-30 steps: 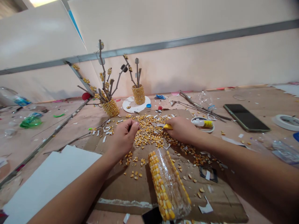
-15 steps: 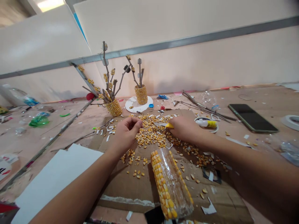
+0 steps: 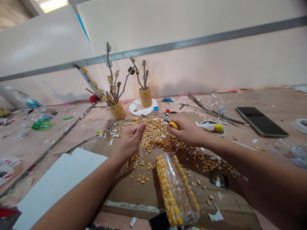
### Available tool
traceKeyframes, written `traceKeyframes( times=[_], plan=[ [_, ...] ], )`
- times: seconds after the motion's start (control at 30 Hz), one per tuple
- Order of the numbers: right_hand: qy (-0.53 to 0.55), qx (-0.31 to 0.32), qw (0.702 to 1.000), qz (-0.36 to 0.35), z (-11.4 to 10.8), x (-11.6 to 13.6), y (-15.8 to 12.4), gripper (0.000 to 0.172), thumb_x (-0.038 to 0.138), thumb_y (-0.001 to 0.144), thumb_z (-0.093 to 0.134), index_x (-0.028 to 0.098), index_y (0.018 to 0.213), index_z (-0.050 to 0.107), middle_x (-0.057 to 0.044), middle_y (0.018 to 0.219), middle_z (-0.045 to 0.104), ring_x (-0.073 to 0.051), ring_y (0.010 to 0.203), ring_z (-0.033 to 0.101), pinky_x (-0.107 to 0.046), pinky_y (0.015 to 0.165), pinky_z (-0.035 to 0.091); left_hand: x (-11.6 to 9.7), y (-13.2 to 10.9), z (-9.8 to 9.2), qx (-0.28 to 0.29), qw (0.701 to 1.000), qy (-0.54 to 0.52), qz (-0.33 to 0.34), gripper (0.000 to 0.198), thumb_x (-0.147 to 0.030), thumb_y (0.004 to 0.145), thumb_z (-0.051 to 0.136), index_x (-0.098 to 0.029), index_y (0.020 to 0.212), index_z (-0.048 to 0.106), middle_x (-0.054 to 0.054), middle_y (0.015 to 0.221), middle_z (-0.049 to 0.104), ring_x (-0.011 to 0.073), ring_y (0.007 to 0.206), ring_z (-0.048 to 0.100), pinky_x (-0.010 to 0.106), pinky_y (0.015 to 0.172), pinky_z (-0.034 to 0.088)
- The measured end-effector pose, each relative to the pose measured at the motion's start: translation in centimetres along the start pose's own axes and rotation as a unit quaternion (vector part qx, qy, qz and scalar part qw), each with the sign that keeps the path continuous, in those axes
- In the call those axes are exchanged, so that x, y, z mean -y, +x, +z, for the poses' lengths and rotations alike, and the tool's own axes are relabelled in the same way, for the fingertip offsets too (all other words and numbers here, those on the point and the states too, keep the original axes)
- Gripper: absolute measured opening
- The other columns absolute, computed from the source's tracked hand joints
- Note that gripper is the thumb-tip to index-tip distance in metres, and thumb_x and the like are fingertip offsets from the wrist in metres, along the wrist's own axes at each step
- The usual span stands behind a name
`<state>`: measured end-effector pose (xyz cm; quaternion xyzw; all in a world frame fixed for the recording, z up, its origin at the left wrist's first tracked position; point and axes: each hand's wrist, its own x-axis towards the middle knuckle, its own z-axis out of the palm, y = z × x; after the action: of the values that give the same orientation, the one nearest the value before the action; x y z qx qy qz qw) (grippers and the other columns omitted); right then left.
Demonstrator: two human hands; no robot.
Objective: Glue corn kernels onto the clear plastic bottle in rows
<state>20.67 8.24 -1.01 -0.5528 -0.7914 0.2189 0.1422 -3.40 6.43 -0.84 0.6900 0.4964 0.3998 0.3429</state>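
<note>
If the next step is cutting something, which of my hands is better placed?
Right, I'd say: your right hand grips the yellow-handled knife, its tip over the corn kernels. Your left hand is curled at their left edge, with no tool visible in it.

Round white piece (image 3: pixel 11 163) left of white sheet (image 3: pixel 62 182): dark letters, last seemingly L, rest unclear. Yellow label (image 3: pixel 218 127) on small bottle (image 3: pixel 208 126), well right of sheet, and blue label (image 3: pixel 33 103) on clear bottle (image 3: pixel 19 95), beyond sheet: illegible.
</note>
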Motion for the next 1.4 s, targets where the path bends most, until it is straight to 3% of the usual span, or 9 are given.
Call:
traceKeyframes(
  times=[0.1,0.27,0.47,0.7,0.8,0.9,1.03,1.23,1.4],
  plan=[
    [0.135,0.003,0.99,-0.044,0.3,0.7,-0.6,0.03,0.041,0.101,0.046,0.02,0.082,0.056,0.002,0.071,0.052,-0.014,0.064,0.045,-0.027,0.06,0.035,0.0,-0.1,0.2,0.037,0.999,-0.023,-0.007,0.064,-0.069,0.095,0.055,-0.021,0.054,0.045,-0.004,0.052,0.04,0.0113,0.051,0.033,0.028,0.052,0.026],
    [0.245,-0.002,0.967,-0.071,1.0,0.7,-0.9,0.031,0.046,0.095,0.054,0.021,0.078,0.055,0.005,0.067,0.043,-0.013,0.061,0.037,-0.027,0.056,0.03,0.0,-0.1,0.7,0.05,0.998,-0.02,-0.033,0.028,-0.044,0.086,0.073,-0.016,0.084,0.071,0.003,0.077,0.069,0.0158,0.069,0.059,0.027,0.065,0.044],
    [0.227,-0.013,0.972,-0.066,1.1,0.7,-1.1,0.031,0.045,0.093,0.058,0.021,0.075,0.053,0.003,0.068,0.045,-0.014,0.063,0.038,-0.028,0.058,0.03,-0.4,-0.4,1.0,0.046,0.999,0.01,-0.004,0.03,-0.041,0.09,0.064,-0.019,0.072,0.06,-0.003,0.064,0.056,0.0121,0.058,0.047,0.025,0.058,0.039],
    [0.276,-0.01,0.956,-0.098,1.1,1.5,-1.7,0.03,0.046,0.095,0.058,0.022,0.078,0.053,0.004,0.07,0.045,-0.014,0.064,0.039,-0.029,0.061,0.033,-0.5,-0.7,0.5,0.061,0.997,0.041,0.022,0.056,-0.05,0.102,0.046,-0.021,0.055,0.047,-0.004,0.051,0.046,0.0125,0.05,0.041,0.027,0.053,0.033],
    [0.287,-0.019,0.951,-0.112,1.1,1.6,-1.8,0.028,0.044,0.096,0.058,0.022,0.079,0.055,0.004,0.07,0.044,-0.014,0.063,0.038,-0.028,0.061,0.032,0.0,-0.4,0.8,0.049,0.996,0.047,0.06,0.046,-0.048,0.1,0.054,-0.018,0.068,0.067,0.005,0.075,0.068,0.0181,0.071,0.061,0.029,0.065,0.045],
    [0.292,-0.027,0.95,-0.104,1.1,1.8,-2.1,0.027,0.042,0.098,0.056,0.021,0.082,0.057,0.004,0.071,0.046,-0.014,0.064,0.039,-0.028,0.061,0.032,0.1,-0.4,1.3,0.005,0.99,0.096,0.101,0.017,-0.033,0.093,0.067,-0.018,0.093,0.075,0.009,0.103,0.074,0.022,0.095,0.066,0.033,0.083,0.05],
    [0.276,-0.039,0.956,-0.091,1.2,2.2,-2.6,0.024,0.039,0.1,0.055,0.02,0.085,0.058,0.003,0.072,0.051,-0.015,0.066,0.043,-0.029,0.061,0.034,-0.6,-1.2,1.9,0.045,0.995,0.066,0.068,0.016,-0.029,0.092,0.07,-0.018,0.08,0.07,0.002,0.078,0.072,0.017,0.074,0.064,0.029,0.074,0.048],
    [0.288,-0.095,0.947,-0.106,2.3,2.3,-2.8,0.024,0.039,0.099,0.056,0.021,0.083,0.057,0.002,0.072,0.053,-0.015,0.066,0.046,-0.03,0.061,0.036,-1.6,-2.1,2.7,0.029,0.995,-0.096,-0.022,0.021,-0.036,0.087,0.079,-0.016,0.081,0.075,0.003,0.079,0.074,0.016,0.074,0.064,0.028,0.072,0.048],
    [0.346,-0.085,0.926,-0.122,2.1,2.4,-2.9,0.017,0.036,0.096,0.063,0.022,0.087,0.063,0.001,0.075,0.059,-0.015,0.068,0.052,-0.029,0.064,0.042,-1.5,-2.2,3.0,0.042,0.967,-0.231,-0.101,0.035,-0.047,0.079,0.089,-0.015,0.081,0.075,0.001,0.077,0.071,0.0137,0.072,0.061,0.025,0.07,0.047]
  ],
)
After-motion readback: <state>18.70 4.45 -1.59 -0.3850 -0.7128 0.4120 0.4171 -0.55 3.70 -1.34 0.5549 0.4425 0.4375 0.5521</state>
